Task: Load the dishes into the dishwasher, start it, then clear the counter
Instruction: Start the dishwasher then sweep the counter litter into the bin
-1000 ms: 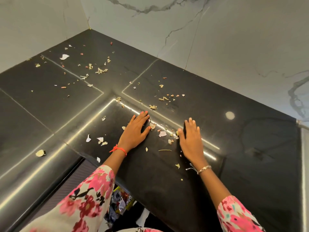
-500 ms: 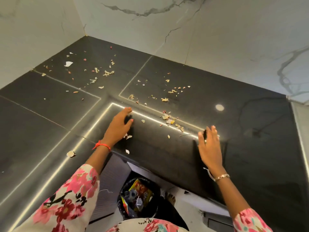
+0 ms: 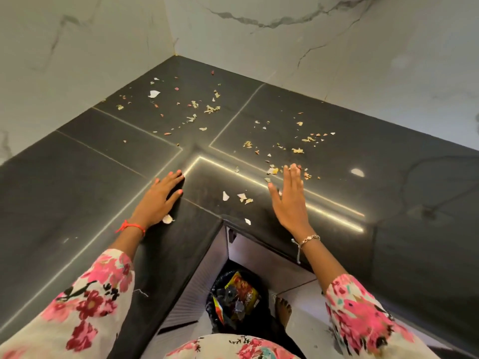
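A black L-shaped counter (image 3: 108,177) fills the corner, strewn with small dry peels and scraps (image 3: 211,108), with more of them (image 3: 298,150) farther right. My left hand (image 3: 162,198) lies flat on the counter near its inner corner, fingers straight, a pale peel (image 3: 167,218) by its wrist. My right hand (image 3: 290,200) is raised on edge with straight fingers, its tips among the scraps at the bright seam. A few white peels (image 3: 242,196) lie between the two hands. Neither hand holds anything.
Below the counter's inner corner a black-lined waste bin (image 3: 234,300) holds wrappers, and a bare foot (image 3: 282,309) stands beside it. White marble walls (image 3: 337,47) close off the back and the left. Grey cabinet fronts (image 3: 186,288) run under the counter edge.
The view has swung left and back, so the bin shows fully. My left hand moved to the left, near the inner corner. My right hand came up on edge beside the scraps at the seam.
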### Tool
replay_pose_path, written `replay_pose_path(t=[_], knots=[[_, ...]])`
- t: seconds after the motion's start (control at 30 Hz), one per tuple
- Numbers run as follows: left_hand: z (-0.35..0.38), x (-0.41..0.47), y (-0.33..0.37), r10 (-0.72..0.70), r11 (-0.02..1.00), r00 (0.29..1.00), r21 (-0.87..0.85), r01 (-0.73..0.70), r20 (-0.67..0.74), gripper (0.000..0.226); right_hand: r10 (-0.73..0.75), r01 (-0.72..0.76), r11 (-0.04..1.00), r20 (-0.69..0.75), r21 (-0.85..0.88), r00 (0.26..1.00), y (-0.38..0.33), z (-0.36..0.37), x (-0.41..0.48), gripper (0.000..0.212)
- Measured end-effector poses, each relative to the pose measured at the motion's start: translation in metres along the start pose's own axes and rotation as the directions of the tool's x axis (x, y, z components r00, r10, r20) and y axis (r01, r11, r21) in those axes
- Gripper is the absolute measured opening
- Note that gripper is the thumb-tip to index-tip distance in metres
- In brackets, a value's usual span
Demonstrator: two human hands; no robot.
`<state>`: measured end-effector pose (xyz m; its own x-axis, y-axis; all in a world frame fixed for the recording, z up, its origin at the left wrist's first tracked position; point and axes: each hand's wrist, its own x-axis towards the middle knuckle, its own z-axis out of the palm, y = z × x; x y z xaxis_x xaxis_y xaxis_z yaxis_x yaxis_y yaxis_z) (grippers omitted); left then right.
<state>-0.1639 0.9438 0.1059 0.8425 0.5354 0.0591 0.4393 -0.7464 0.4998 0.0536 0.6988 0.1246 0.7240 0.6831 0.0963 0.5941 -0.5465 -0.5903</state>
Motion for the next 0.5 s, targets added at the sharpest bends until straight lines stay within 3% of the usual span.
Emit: replay_pose_path(t=[0.1,0.17,0.23,0.3,0.43,0.5], knots=[[0.003,-0.004,0.001,0.005,1.000,0.998,-0.003,-0.006,-0.057,0.043,-0.245,0.249,0.969,0.145,-0.005,0.959,-0.029,0.017,-0.014,0.060],[0.004,-0.005,0.000,0.001,1.000,0.997,-0.025,-0.003,-0.083,0.042,-0.420,0.460,0.886,0.324,-0.057,0.848,-0.044,0.034,-0.023,0.063],[0.005,-0.004,-0.001,0.003,0.999,0.995,-0.053,-0.008,-0.099,0.040,-0.484,0.597,0.784,0.435,-0.169,0.759,-0.045,0.047,-0.022,0.068],[0.005,-0.004,-0.004,-0.007,0.997,0.994,-0.080,-0.002,-0.113,0.040,-0.465,0.619,0.744,0.470,-0.251,0.750,-0.041,0.050,-0.008,0.069],[0.007,-0.003,-0.004,-0.067,0.990,0.985,-0.135,0.045,-0.158,0.040,-0.244,0.398,0.845,0.404,-0.357,0.881,-0.022,0.038,0.032,0.061],[0.007,-0.004,-0.006,-0.099,0.987,0.977,-0.140,0.073,-0.188,0.040,-0.224,0.349,0.857,0.336,-0.380,0.915,-0.025,0.035,0.040,0.063]])
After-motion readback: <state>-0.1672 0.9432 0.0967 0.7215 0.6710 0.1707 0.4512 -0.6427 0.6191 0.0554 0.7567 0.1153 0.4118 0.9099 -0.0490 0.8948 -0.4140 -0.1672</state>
